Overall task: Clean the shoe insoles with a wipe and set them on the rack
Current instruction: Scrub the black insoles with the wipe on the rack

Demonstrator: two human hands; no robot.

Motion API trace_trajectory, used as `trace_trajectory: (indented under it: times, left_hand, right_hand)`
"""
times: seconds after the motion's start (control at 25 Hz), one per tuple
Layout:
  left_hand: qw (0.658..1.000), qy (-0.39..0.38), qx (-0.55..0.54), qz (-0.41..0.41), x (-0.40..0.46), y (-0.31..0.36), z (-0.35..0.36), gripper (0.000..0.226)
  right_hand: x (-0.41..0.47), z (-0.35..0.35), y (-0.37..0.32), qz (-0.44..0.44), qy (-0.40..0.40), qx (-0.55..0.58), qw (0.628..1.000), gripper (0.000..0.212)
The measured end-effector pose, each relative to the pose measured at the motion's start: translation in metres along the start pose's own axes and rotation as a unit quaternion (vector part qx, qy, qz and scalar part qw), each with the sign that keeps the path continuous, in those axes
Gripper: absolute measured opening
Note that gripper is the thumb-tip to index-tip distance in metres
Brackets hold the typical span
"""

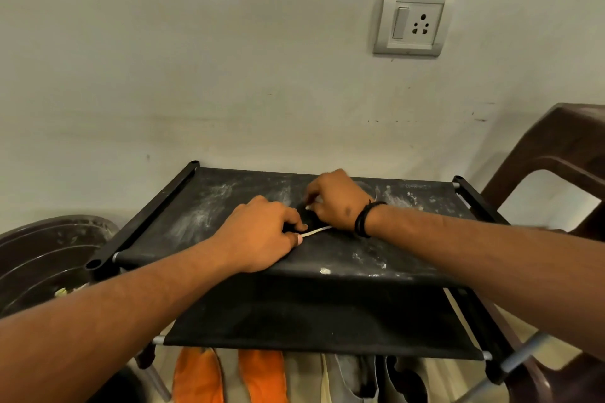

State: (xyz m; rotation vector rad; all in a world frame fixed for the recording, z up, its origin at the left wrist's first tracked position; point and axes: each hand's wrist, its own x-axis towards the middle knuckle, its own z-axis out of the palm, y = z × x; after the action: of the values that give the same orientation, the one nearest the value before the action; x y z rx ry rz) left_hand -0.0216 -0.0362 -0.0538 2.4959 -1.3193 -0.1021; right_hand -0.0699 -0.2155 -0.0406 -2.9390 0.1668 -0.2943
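A black fabric shoe rack (203, 206) stands against the wall, its top shelf dusted with white marks. On that shelf lies a dark insole (306, 216) with a thin pale edge, mostly hidden by my hands. My left hand (262, 232) grips its near end, fingers curled over the pale rim. My right hand (337, 199), a black band at its wrist, holds the far part with curled fingers; something pale shows under the fingertips, too small to tell what it is.
A lower black shelf (311, 314) sits below, with orange shoes (229, 376) and grey footwear (353, 376) underneath. A brown plastic chair (556, 167) stands at the right, a dark round tub (42, 258) at the left. A wall socket (414, 23) is above.
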Motion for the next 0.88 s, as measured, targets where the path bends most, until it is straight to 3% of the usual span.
trace_trajectory:
  times: [0.08,0.16,0.32,0.52,0.72,0.88]
  left_hand:
    - [1.000,-0.008,0.004,0.003,0.000,0.001,-0.001,0.026]
    - [1.000,-0.007,0.007,0.009,0.002,0.001,-0.002,0.028]
    - [1.000,0.002,-0.001,0.009,0.002,0.002,0.001,0.032]
    - [1.000,-0.002,0.007,0.012,0.002,-0.001,0.001,0.027]
    - [1.000,0.009,0.014,0.012,0.003,0.002,0.001,0.030]
    - [1.000,-0.014,0.014,0.009,0.001,-0.001,0.001,0.022]
  right_hand:
    - [-0.014,0.001,-0.015,-0.040,-0.027,0.038,0.998,0.022]
    - [-0.009,0.003,-0.011,-0.051,-0.036,-0.005,0.998,0.023]
    - [0.020,0.002,0.009,0.043,0.005,-0.081,0.996,0.018]
    - [0.002,0.009,-0.019,-0.012,-0.038,0.038,0.998,0.020]
    - [0.030,0.006,0.005,0.069,0.022,-0.056,0.996,0.018]
    - [0.010,0.016,-0.027,-0.013,-0.032,0.042,0.999,0.016]
